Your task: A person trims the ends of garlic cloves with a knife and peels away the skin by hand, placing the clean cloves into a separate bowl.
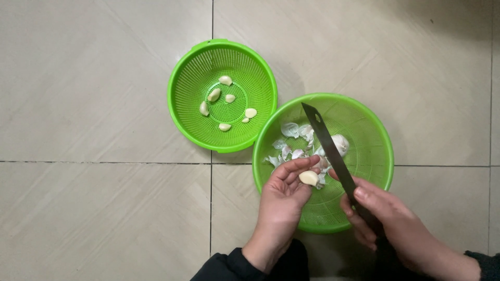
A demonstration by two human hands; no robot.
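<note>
My left hand [284,200] holds a peeled garlic clove [309,178] between thumb and fingers, above the near rim of the larger green basket [375,171]. My right hand [383,216] grips the handle of a knife [328,148], its dark blade pointing up and left over that basket. Inside the basket lie garlic skins [291,143] and an unpeeled garlic piece [341,143]. The smaller green basket [182,104] at upper left holds several peeled cloves [225,80].
Both baskets sit on a beige tiled floor [94,104] with dark grout lines; they touch at their rims. My dark sleeves show at the bottom edge.
</note>
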